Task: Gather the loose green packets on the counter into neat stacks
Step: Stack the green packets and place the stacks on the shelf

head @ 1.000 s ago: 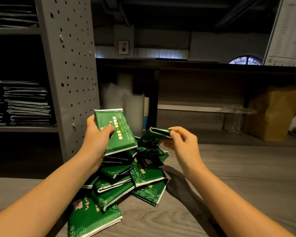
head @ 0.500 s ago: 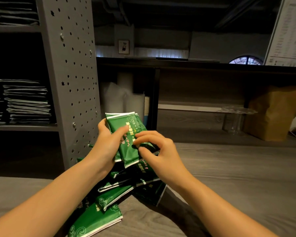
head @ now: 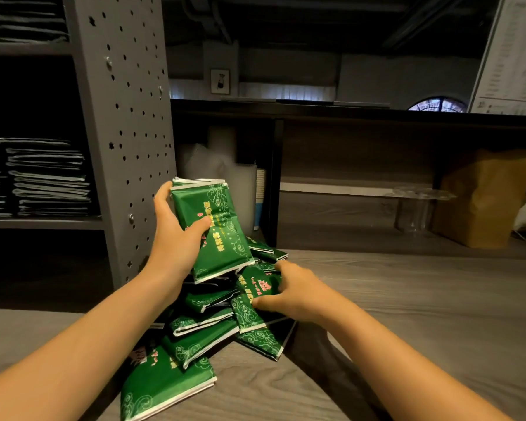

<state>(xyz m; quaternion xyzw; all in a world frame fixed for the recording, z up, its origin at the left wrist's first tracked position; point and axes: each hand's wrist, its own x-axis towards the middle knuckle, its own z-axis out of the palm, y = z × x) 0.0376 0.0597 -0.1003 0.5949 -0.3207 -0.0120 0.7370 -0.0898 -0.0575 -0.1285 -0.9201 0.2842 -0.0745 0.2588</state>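
Grey wood-grain counter (head: 407, 299) runs up to a perforated metal post (head: 125, 117), and the loose green packets (head: 201, 332) lie heaped in a slanting pile beside it. Above that pile the left hand (head: 176, 238) grips a small bundle (head: 216, 229), thumb across its face, long axis near upright and tilted. Just below and to the right, the right hand (head: 289, 291) curls over 1 top packet (head: 249, 302), thumb on its near face. That packet would likely need to go up and left to reach the bundle.
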